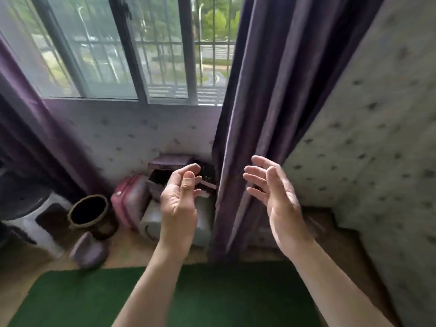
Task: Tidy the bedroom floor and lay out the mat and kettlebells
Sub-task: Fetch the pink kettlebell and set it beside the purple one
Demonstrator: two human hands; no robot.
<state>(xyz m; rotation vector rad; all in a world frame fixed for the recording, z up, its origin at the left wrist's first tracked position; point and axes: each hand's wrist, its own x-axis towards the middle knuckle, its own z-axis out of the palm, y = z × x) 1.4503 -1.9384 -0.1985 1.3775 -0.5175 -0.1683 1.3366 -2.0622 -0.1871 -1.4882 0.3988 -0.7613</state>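
Note:
A green mat point(77, 296) lies flat on the wooden floor at the bottom of the view, under my forearms. My left hand point(179, 201) is raised in the middle, palm towards me, fingers loosely curled and holding nothing. My right hand point(273, 192) is raised beside it, fingers spread and empty, close to the hanging purple curtain point(271, 90). No kettlebell is in view.
Below the window stand a dark round pot point(88, 212), a pink bag point(129, 199), a grey box point(153, 223) with an open purple box point(169, 161) on it, and a purple block point(88, 251) on the floor. A white stool point(35, 223) stands at the left, and a wallpapered wall point(377, 161) on the right.

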